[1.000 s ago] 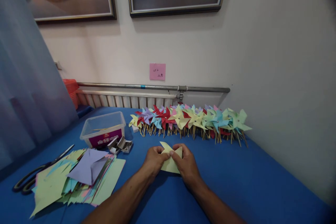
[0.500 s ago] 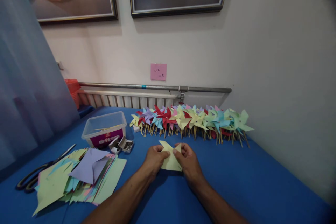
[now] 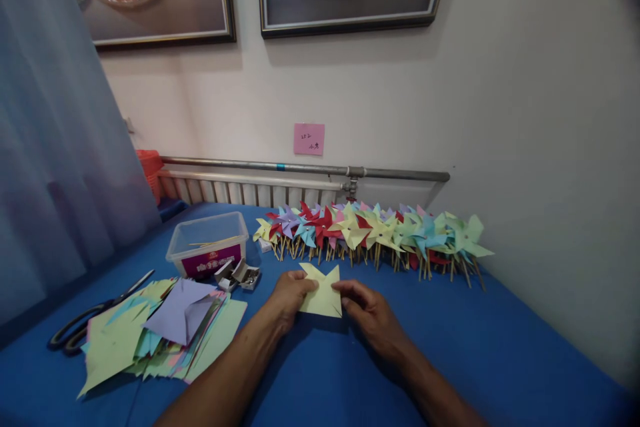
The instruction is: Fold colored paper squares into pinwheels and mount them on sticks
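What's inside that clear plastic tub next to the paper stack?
The clear plastic tub shows a few thin wooden sticks lying inside. Its purple label covers the lower front, so whatever sits on the bottom is hidden.

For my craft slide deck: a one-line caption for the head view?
Both hands, left hand and right hand, pinch a yellow paper piece before a row of pinwheels.

Blue table (image 3: 450,347) under cut paper stack (image 3: 160,337), scissors (image 3: 85,327), plastic tub (image 3: 207,250), pinwheel row (image 3: 375,233).
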`<state>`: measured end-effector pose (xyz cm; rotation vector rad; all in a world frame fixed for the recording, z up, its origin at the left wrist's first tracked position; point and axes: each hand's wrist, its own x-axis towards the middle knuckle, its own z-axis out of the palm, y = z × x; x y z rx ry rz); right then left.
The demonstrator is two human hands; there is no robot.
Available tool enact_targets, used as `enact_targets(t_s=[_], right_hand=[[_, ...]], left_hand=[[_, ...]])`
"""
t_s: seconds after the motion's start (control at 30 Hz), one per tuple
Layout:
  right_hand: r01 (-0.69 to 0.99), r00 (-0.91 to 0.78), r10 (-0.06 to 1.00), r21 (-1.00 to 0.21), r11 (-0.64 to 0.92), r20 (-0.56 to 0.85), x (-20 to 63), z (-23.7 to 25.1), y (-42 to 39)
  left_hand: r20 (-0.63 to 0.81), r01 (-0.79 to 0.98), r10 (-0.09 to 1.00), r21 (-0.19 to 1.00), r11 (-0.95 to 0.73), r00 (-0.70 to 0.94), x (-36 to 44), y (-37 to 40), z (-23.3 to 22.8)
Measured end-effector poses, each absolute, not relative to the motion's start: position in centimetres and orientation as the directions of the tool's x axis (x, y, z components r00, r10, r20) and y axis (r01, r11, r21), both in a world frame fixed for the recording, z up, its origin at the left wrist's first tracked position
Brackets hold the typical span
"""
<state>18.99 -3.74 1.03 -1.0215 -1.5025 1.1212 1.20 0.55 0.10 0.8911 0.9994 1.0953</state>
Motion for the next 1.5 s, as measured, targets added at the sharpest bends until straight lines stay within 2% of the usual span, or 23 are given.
enact_targets(t_s=[0.1,0.5,0.8,1.03,1.17,1.3,1.5], right_hand=[[0.126,-0.198,0.961,-0.967,0.222,0.195,19.0,1.3,-4.1],[0.283,-0.198,0.939,-0.9,0.331,0.283,19.2,2.0,-4.2],[0.336,-0.257,0.921,-0.867,0.368,0.291,19.3,2.0,-4.2],[0.256,-0.196,0.945,-0.917,0.306,0.261,19.0,1.0,-3.7],[0.316,-0.139,0.945,-0.891,0.327,0.297,18.6,0.1,-3.4],[0.389,-0.18,0.934,-0.85,0.355,0.308,18.9,0.4,-3.6],[0.41,-0.267,0.924,-0.836,0.365,0.273,19.5,1.6,-4.1]], left_hand=[[-0.184,-0.263,0.967,0.938,0.226,0.177,1.3,0.3,0.4],[-0.191,-0.211,0.969,0.952,0.222,0.159,1.5,0.4,0.1],[-0.193,-0.21,0.97,0.952,0.221,0.146,1.4,0.2,0.3],[-0.182,-0.246,0.969,0.944,0.219,0.166,1.8,0.3,-0.2],[-0.188,-0.275,0.965,0.932,0.234,0.184,2.3,-0.1,-0.2],[-0.184,-0.341,0.956,0.905,0.255,0.227,2.2,-0.2,-0.1],[-0.209,-0.325,0.961,0.91,0.259,0.181,1.7,0.1,0.0]])
